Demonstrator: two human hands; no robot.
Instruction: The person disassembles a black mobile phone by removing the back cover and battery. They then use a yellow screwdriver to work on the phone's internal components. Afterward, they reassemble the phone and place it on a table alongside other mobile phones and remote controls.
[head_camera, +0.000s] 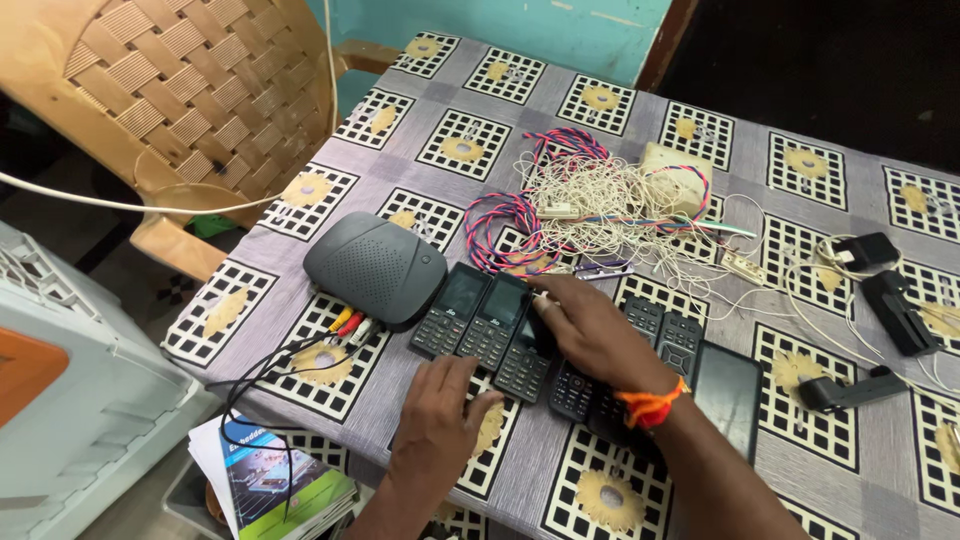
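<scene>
Nearest the camera, the left hand (437, 420) lies flat on the patterned cloth of the bench (300, 290), fingers spread and holding nothing, its fingertips just short of a row of keypad phones (490, 322); it looks placed there as a brace beside the row. Over that row the right hand (597, 333), an orange thread at its wrist, rests palm down with fingers loosely spread, its fingertips on the third phone (527, 350), seemingly nudging it into line rather than gripping it. These dark handsets lie side by side, touching, screens up, apparently so they can be looked over together. More phones (665, 335) sit partly under the right hand and beyond it, and a larger flat black one (727, 388) lies just beside the forearm. Left of the row stands a grey set-top box (375, 265) with coloured plugs (350, 323) at its edge. Behind, well apart, a tangle of white and twisted red-blue wires (590, 205) is heaped out of the way.
</scene>
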